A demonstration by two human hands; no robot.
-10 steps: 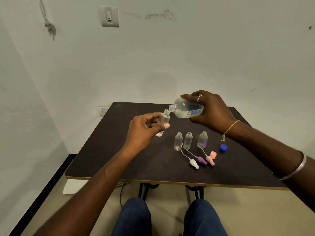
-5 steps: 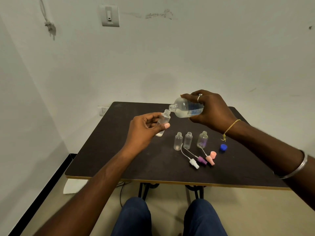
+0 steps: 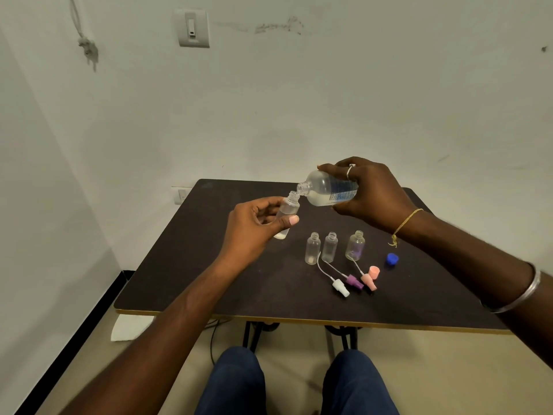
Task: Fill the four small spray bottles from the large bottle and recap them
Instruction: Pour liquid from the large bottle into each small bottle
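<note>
I see the dark rectangular tabletop with a pale edge strip (image 3: pixel 191 283) below me. My right hand (image 3: pixel 374 194) grips the large clear plastic bottle with a blue-printed label (image 3: pixel 326 188), tipped nearly level, its open neck just above the mouth of the small frosted spray bottle (image 3: pixel 288 209) pinched between my left hand's (image 3: pixel 254 226) thumb and fingers, tilted above the table. Three uncapped small clear bottles (image 3: pixel 329 246) stand upright in a row. Just in front lie white, purple and pink spray caps with dip tubes (image 3: pixel 356 281), and beside them a round blue screw cap (image 3: pixel 392 259).
</note>
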